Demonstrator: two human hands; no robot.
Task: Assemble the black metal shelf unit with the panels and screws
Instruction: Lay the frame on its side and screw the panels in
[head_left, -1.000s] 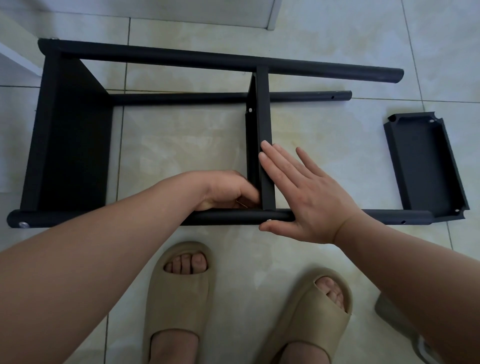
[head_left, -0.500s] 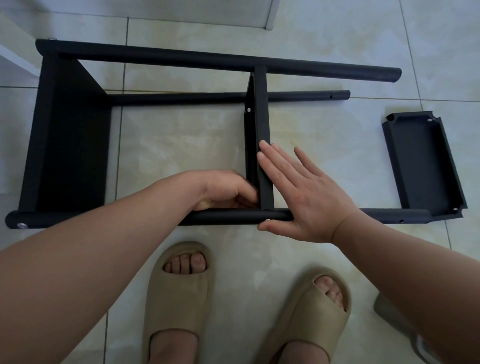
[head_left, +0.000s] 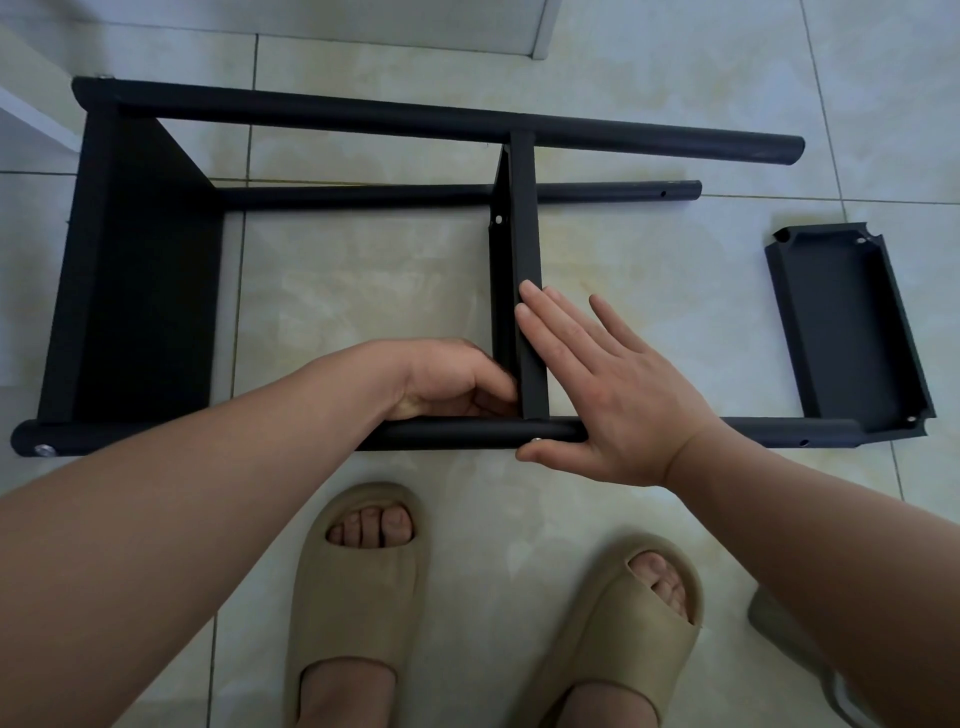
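Black metal shelf unit (head_left: 415, 117) lies on its side on the pale tiled floor (head_left: 363, 270). Right hand (head_left: 613, 395), flat with fingers straight, presses the narrow black middle panel (head_left: 524, 234). Left hand (head_left: 447, 379) curls at its near corner, and I cannot tell what it holds.

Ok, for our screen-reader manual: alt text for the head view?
A right hand presses flat against the middle panel of a black shelf frame on floor tiles; the left hand curls at that panel's near end. A loose panel lies nearby.
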